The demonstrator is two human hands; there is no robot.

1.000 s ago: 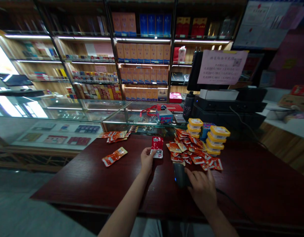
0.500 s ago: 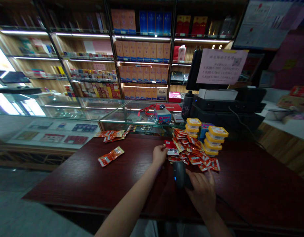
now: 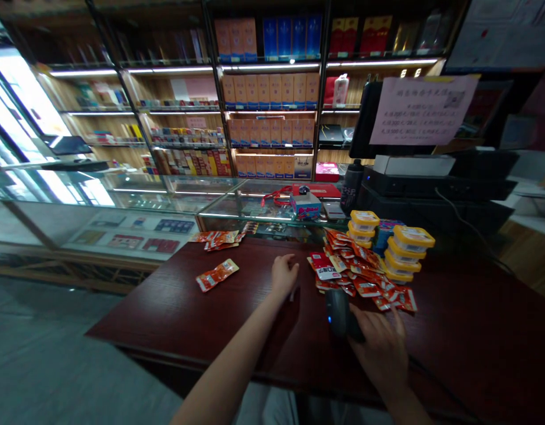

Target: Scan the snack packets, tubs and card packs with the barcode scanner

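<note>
My right hand (image 3: 381, 342) is wrapped round the handle of a dark barcode scanner (image 3: 338, 313) with a small blue light, low over the counter. My left hand (image 3: 284, 274) is just left of the packet pile, its thumb and forefinger apart and nothing visible between them. At the pile's left side, a red and white packet (image 3: 325, 267) with printed lettering lies on top of several orange snack packets (image 3: 365, 271). Apart from these, a single orange packet (image 3: 217, 275) lies to the left of my left hand, and a small heap of similar packets (image 3: 216, 238) is behind it.
Yellow-lidded tubs (image 3: 402, 254) stand stacked behind the pile, beside a black bottle (image 3: 352, 188). A monitor with a paper notice (image 3: 423, 112) stands at the right. Beyond the dark wooden counter (image 3: 166, 313) runs a glass showcase (image 3: 179, 200). The scanner's cable trails right.
My left hand has let go of the red and white packet and drawn away to its left. My right hand still holds the scanner. The view has turned slightly left.
</note>
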